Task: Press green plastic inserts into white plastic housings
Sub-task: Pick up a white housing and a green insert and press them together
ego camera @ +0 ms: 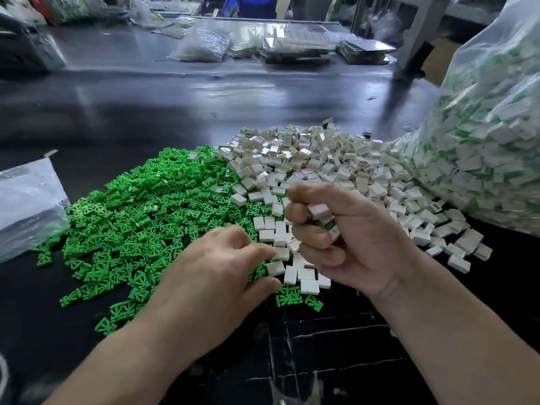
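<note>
Heaps of loose inserts (131, 217) and housings (321, 159) lie beside a bag (482, 127) seemingly full of finished ones, so plenty remains, while the right hand (344, 241) clenches several assembled pieces (320, 211) and the left hand (216, 273) curls over the piles, its grip impossible to tell.

Bright overhead glare on the dark table (204, 92); edges seem warped.

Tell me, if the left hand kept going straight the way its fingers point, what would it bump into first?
Probably the loose white housings lying flat just beyond the fingertips of the left hand. Depth is hard to judge, so it may already touch them.
</note>
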`<move>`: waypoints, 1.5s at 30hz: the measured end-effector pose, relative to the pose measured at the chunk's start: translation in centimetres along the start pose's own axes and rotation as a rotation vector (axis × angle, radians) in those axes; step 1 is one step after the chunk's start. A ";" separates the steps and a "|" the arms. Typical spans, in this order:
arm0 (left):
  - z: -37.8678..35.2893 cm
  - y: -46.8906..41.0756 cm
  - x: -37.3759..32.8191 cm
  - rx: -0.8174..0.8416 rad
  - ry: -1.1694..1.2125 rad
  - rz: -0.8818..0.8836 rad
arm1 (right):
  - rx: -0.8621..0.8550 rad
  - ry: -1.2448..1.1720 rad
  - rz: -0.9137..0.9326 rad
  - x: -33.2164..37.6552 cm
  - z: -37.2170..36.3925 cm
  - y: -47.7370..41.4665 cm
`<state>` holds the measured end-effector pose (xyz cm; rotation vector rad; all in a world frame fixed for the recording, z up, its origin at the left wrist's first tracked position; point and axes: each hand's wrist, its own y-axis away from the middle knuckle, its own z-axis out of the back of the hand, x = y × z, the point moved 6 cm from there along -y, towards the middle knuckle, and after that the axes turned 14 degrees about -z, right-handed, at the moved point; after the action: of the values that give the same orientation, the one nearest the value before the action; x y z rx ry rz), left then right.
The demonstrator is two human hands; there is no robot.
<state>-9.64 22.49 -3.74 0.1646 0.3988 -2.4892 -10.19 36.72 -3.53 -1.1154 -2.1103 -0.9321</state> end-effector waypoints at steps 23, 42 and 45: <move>2.0 0.1 0.8 -0.442 0.298 0.102 | -0.213 0.489 -0.003 -1.6 -0.4 0.0; 2.3 0.5 1.0 -0.508 0.593 0.123 | -0.162 0.417 -0.077 -1.8 -1.5 0.4; 2.5 0.4 1.0 -0.482 0.509 0.084 | -0.180 0.453 -0.086 -1.9 -1.5 0.5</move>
<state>-10.29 20.79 -1.70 0.6027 1.1562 -2.1707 -8.63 34.87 -3.92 -0.8037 -1.7385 -1.2988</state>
